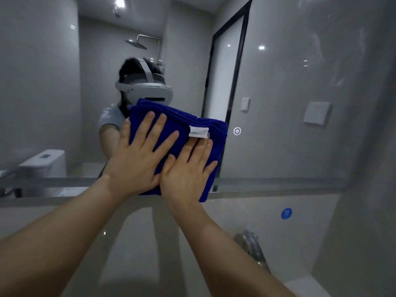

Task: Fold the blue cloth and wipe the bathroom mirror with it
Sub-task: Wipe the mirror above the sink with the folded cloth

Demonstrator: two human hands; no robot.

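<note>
Both my hands press the folded cloth (171, 123) flat against the mirror (53, 82).

My left hand (139, 155) and right hand (188, 170) lie side by side, thumbs touching and fingers straight and spread. The palms push the blue cloth onto the glass, and neither hand curls round it. The cloth sits low on the mirror, its lower edge reaching the mirror's bottom edge. A white tag (198, 132) shows near its right edge, just above my right fingertips. The tap (250, 243) stands below, beside my right forearm.
</note>
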